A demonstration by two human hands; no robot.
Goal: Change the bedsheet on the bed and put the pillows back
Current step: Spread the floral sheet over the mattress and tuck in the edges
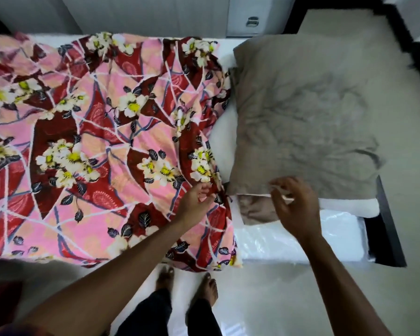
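Bedsheet [95, 141] seemingly pinched by left hand [195, 202]; pillow [301, 105] edge under right hand [294, 207].

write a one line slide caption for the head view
Standing at the bedside: left hand at the edge of the floral bedsheet, right hand by the grey pillow on the white mattress.

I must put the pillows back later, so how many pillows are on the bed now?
1 for sure: the grey pillow on the bare mattress, right of the floral bedsheet. Grey-brown fabric under its near edge may be a second, mostly hidden.
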